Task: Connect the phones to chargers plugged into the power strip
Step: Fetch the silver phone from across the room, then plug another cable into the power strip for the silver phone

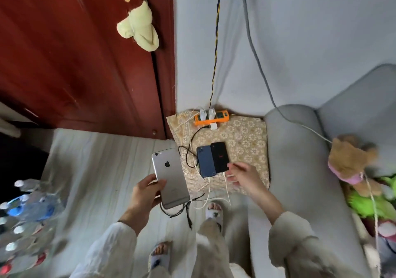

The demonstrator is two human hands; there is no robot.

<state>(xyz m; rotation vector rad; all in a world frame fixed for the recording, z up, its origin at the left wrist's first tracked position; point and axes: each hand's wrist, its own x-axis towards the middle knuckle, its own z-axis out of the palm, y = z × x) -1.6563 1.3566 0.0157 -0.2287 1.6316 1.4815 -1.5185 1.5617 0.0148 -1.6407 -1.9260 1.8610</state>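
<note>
An orange power strip [220, 118] lies at the far edge of a flowered cushion [242, 144], with white chargers [206, 113] plugged into it. A blue phone [205, 162] and a black phone [220, 156] lie side by side, backs up, on the cushion, each with a white cable at its near end. My left hand [143, 194] holds a silver phone [170, 177] back up, left of the cushion. A black cable [188, 211] hangs below the silver phone's bottom edge. My right hand [242, 176] hovers by the black phone's near corner, fingers apart.
The cushion sits beside a grey sofa [300, 170] with stuffed toys [351, 162] at right. A red door [85, 52] stands at left. Several plastic bottles [27, 209] lie on the floor at lower left. My slippered feet [214, 211] stand below the cushion.
</note>
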